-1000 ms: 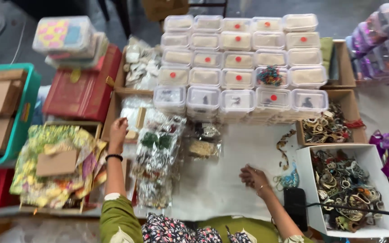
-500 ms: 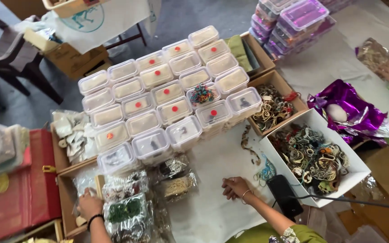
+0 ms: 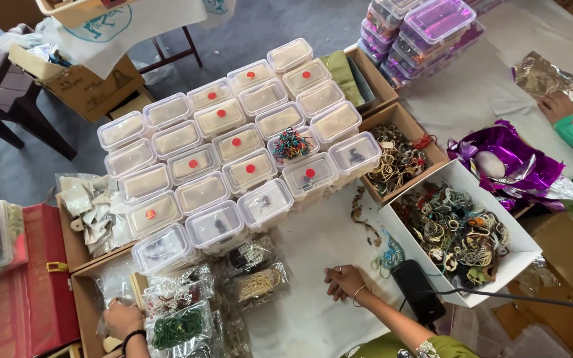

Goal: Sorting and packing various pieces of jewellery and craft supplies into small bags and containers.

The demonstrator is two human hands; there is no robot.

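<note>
Head view: left hand [image 3: 122, 319] rests on clear crinkly plastic jewellery packets [image 3: 179, 317] at the table's near-left edge, fingers curled, grip unclear. Packets look light, slippery, floppy; pinch an edge. Right hand [image 3: 343, 282] loosely curled, empty, on white cloth [image 3: 319, 245].

clear glossy plastic boxes [image 3: 219, 122], matt white cloth [image 3: 313, 265], shiny purple foil [image 3: 522, 162]

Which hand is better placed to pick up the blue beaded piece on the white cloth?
Probably the right hand. It rests on the cloth close beside the blue beaded piece; the left hand is far off at the clear packets.
</note>
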